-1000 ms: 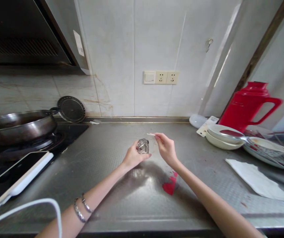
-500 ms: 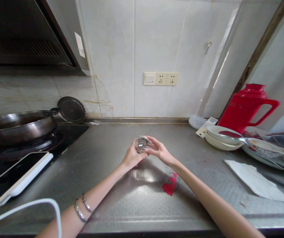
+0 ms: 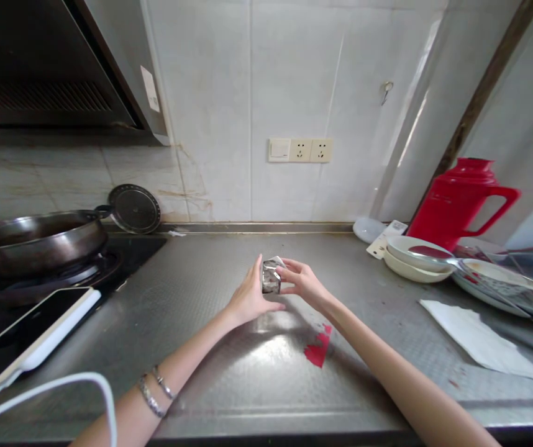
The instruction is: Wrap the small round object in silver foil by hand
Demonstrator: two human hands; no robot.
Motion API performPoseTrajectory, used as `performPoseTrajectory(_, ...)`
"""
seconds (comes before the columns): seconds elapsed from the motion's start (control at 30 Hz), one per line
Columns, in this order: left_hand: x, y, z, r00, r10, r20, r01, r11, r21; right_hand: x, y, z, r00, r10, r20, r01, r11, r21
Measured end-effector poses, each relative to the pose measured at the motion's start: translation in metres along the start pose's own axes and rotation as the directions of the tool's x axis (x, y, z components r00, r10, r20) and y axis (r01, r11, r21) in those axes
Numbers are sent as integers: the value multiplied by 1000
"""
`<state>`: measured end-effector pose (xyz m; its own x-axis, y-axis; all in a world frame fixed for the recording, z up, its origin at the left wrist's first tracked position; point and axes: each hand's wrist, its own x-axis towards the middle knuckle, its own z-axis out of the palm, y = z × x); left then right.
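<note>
A small shiny silver foil packet (image 3: 271, 277) is held between both hands above the steel counter (image 3: 229, 347). My left hand (image 3: 249, 296) cups it from the left, thumb below and fingers up along its side. From the right, my right hand (image 3: 302, 281) pinches the packet's top corner with its fingertips. A red scrap (image 3: 318, 349) lies on the counter just under my right forearm.
A dark pan (image 3: 33, 239) sits on the hob at the left, with a tablet (image 3: 24, 332) and white cable (image 3: 61, 388) in front of it. At the right stand a red thermos jug (image 3: 457, 198), stacked bowls and plates (image 3: 415, 254) and a white paper sheet (image 3: 476, 338).
My right hand, which held a thin strip away from the packet, has come back to the packet and now grips its top. The left hand has turned the packet slightly.
</note>
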<state>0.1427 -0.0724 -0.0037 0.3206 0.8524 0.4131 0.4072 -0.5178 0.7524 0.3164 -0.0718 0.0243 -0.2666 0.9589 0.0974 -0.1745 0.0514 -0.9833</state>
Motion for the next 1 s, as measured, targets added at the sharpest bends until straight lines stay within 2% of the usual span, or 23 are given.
performPoseTrajectory(0.13, 0, -3, 2, 1000, 27, -10, -27, 1000, -2, -4, -2, 7, 998, 46, 51, -48, 998, 33)
performPoseTrajectory(0.33, -1, 7, 5, 996, -29, -85, 22, 997, -78, -3, 0, 8, 995, 96, 35, -99, 992, 77)
performPoseTrajectory(0.4, -2, 9, 6, 995, -37, -91, 27, 993, -115, 0, 2, 5, 993, 122, -2, -122, 992, 35)
performPoseTrajectory(0.5, -4, 10, 8, 996, -45, -72, 33, 986, -161, 6, 5, -2, 991, 111, -78, -121, 983, -136)
performPoseTrajectory(0.57, -5, 9, 9, 996, -58, -63, 47, 986, -161, 11, 7, -7, 987, 40, -154, -83, 955, -284)
performPoseTrajectory(0.63, -5, 9, 10, 995, -65, -71, 54, 989, -141, 15, 8, -11, 971, -134, -199, 34, 896, -442)
performPoseTrajectory(0.7, -6, 8, 11, 995, -64, -78, 54, 991, -125, 15, 8, -12, 927, -335, -167, 187, 802, -568)
performPoseTrajectory(0.77, -6, 7, 12, 994, -71, -83, 62, 992, -112, 12, 8, -9, 883, -461, -91, 304, 709, -637)
performPoseTrajectory(0.9, -6, 6, 14, 995, -77, -68, 71, 994, -88, -1, 5, 5, 863, -506, 19, 380, 622, -684)
performPoseTrajectory(1.0, -6, 7, 13, 997, -48, -60, 44, 996, -73, -7, 4, 11, 844, -533, 57, 408, 569, -714)
